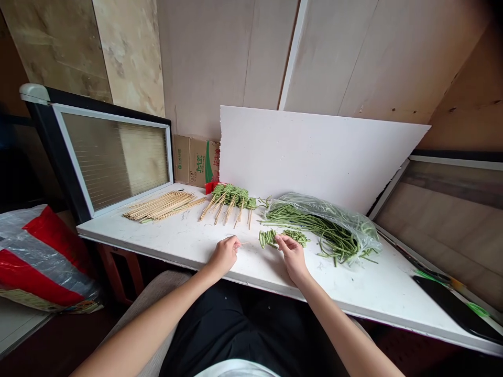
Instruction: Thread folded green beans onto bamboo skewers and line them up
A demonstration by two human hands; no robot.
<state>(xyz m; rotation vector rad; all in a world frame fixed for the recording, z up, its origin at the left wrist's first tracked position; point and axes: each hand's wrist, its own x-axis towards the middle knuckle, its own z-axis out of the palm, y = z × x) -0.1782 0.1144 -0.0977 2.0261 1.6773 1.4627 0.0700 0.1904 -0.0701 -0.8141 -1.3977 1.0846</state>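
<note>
My left hand (225, 255) is closed on a thin wooden skewer (247, 243), whose tip points right, toward the cut beans. My right hand (291, 253) has its fingers pinched together at the pile of cut green bean pieces (297, 237); what lies between the fingertips is too small to make out. A short row of bean pieces (267, 239) lies just left of my right fingertips. Behind, skewers threaded with beans (236, 197) are stacked with their bare sticks toward me. A bundle of bare skewers (163, 206) lies at the left on the white table (188, 240).
Long green beans (306, 220) spill from a clear plastic bag (349, 217) at the right. A white board (306, 154) and a cardboard box (194, 159) stand behind. A black phone (458, 306) lies at the right edge.
</note>
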